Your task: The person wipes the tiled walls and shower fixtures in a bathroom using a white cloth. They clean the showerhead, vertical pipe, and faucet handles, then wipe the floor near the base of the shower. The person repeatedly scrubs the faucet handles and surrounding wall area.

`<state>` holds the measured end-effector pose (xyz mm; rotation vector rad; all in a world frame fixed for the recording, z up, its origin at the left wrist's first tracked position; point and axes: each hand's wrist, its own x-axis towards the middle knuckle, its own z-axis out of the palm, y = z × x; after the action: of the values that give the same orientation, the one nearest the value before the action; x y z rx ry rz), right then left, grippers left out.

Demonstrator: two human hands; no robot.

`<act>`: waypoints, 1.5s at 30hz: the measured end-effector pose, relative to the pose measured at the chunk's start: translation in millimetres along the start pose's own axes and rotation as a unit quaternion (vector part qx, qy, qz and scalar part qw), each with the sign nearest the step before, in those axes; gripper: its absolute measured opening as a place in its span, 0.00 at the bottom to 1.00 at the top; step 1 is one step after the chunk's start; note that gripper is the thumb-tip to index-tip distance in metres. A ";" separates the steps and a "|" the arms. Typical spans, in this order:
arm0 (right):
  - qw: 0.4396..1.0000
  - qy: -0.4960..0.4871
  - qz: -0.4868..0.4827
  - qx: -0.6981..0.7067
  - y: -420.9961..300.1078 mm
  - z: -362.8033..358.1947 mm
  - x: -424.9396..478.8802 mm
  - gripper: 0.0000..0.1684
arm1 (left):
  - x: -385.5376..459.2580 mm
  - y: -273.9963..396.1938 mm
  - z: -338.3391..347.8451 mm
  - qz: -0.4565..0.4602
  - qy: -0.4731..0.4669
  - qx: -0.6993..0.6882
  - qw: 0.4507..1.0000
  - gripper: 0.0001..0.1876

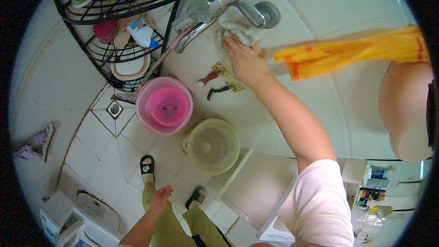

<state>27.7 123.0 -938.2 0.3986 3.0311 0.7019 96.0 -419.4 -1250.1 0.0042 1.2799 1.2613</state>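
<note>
My right hand presses a white cloth flat against the pale tiled wall, just below a chrome shower mixer tap. The fingers lie over the cloth and hide part of it. Down by my leg hangs my left hand, its fingers loosely bent with nothing visible in them. A yellow towel with red marks hangs on the wall, to the right of my right hand. Small stickers sit on the wall close to my right wrist.
A pink tub with a brighter pink basin stands near a floor drain. Beside it is a pale green bucket. A black wire corner rack holds bottles and a soap dish. A toilet is lower left.
</note>
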 end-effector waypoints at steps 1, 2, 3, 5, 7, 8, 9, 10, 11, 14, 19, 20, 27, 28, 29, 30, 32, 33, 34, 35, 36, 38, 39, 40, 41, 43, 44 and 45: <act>0.999 -0.019 -0.043 -0.029 1.2 8.0 -0.6 0.31 | -3.5 17.9 4.5 -0.007 0.009 -0.005 1.000 0.17; 0.998 -0.032 -0.044 -0.022 1.5 4.0 -0.3 0.30 | -3.4 23.5 6.7 -0.002 0.012 -0.010 1.000 0.17; 0.998 -0.047 -0.046 -0.017 3.8 -4.6 -4.5 0.29 | -3.9 26.7 7.9 0.002 0.013 -0.016 1.000 0.18; 0.999 -0.008 -0.039 0.011 14.6 -8.1 -30.7 0.30 | -6.2 28.0 5.9 0.000 0.010 -0.003 1.000 0.19; 0.999 -0.002 0.022 0.024 24.6 -22.3 -75.5 0.34 | -3.8 27.7 0.3 -0.008 0.006 0.027 1.000 0.20; 0.996 -0.053 0.075 0.016 24.0 -37.7 -101.5 0.37 | -5.1 28.0 -0.5 -0.018 0.015 0.019 1.000 0.20; 0.991 -0.080 0.108 -0.021 25.0 -48.4 -132.6 0.39 | -5.6 29.5 1.4 -0.030 0.015 0.012 0.999 0.20; 0.984 -0.103 0.138 -0.054 24.4 -51.2 -160.3 0.41 | -7.0 31.7 1.6 -0.042 0.022 0.005 0.999 0.20; 0.979 -0.131 0.145 -0.064 22.6 -48.6 -190.9 0.41 | -9.1 35.5 2.2 -0.040 0.024 -0.002 0.999 0.20; 0.972 -0.178 0.136 -0.075 24.4 -32.4 -210.5 0.41 | -12.8 43.1 -6.0 -0.048 0.035 -0.026 0.998 0.19; 0.991 -0.104 0.034 -0.076 -5.5 -3.0 -61.2 0.40 | -9.7 21.1 -19.6 -0.071 0.033 -0.047 0.996 0.19; 0.997 -0.055 0.017 -0.043 -15.2 12.4 -24.1 0.39 | -9.4 20.9 -20.7 -0.073 0.028 -0.047 0.996 0.19; 0.973 -0.227 0.011 -0.037 -90.6 126.2 69.0 0.35 | -1.1 30.3 7.3 -0.063 0.007 -0.134 0.989 0.19; 0.974 -0.225 -0.013 -0.034 -94.5 142.6 57.4 0.33 | -3.5 30.8 6.6 -0.078 0.014 -0.143 0.987 0.19; 0.974 -0.223 -0.034 -0.033 -92.6 155.4 37.0 0.31 | -3.9 24.0 4.1 -0.085 0.018 -0.131 0.988 0.20; 0.974 -0.218 -0.060 -0.033 -89.2 162.1 25.7 0.30 | 2.1 8.6 4.2 -0.089 0.025 -0.124 0.988 0.20; 0.954 -0.280 -0.089 -0.053 -89.2 142.1 23.2 0.34 | -1.7 -6.7 2.7 -0.095 0.040 -0.120 0.987 0.20; 0.943 -0.310 -0.100 -0.066 -85.1 127.6 23.5 0.36 | -1.8 -5.4 -0.1 -0.095 0.042 -0.120 0.987 0.20; 0.962 -0.246 -0.093 -0.076 -76.6 117.6 20.1 0.36 | -1.0 -4.2 -3.0 -0.092 0.043 -0.119 0.988 0.20; 0.976 -0.180 -0.088 -0.085 -67.7 109.5 17.0 0.35 | -1.9 -4.4 -6.4 -0.098 0.054 -0.112 0.987 0.20; 0.986 -0.115 -0.081 -0.094 -62.7 102.7 16.8 0.35 | -2.4 -5.9 -9.0 -0.106 0.062 -0.104 0.987 0.21; 0.988 -0.081 -0.079 -0.106 -67.6 94.6 28.8 0.34 | -5.4 -13.9 -16.7 -0.125 0.077 -0.101 0.984 0.21; 0.988 -0.063 -0.079 -0.113 -70.0 95.7 35.3 0.34 | -4.2 -19.1 -20.9 -0.134 0.080 -0.107 0.982 0.21; 0.990 -0.089 -0.066 -0.084 -69.9 108.6 37.8 0.34 | -1.1 -21.7 -23.5 -0.144 0.076 -0.108 0.981 0.21; 0.991 -0.115 -0.054 -0.053 -71.3 131.0 46.8 0.33 | 1.9 -25.0 -23.4 -0.127 0.054 -0.123 0.983 0.21; 0.988 -0.143 -0.047 -0.020 -85.1 170.0 72.3 0.33 | 4.4 -30.7 -25.9 -0.096 0.020 -0.152 0.984 0.21; 0.988 -0.147 -0.052 -0.020 -97.1 187.8 88.3 0.33 | 4.6 -33.5 -26.0 -0.111 0.025 -0.164 0.980 0.21; 0.987 -0.145 -0.058 -0.019 -113.1 205.4 108.4 0.33 | 8.1 -33.8 -26.5 -0.120 0.034 -0.177 0.976 0.21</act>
<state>-92.2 140.4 -1166.4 0.2917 2.7366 0.6318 98.9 -443.4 -1286.5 -0.4391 1.0615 1.2687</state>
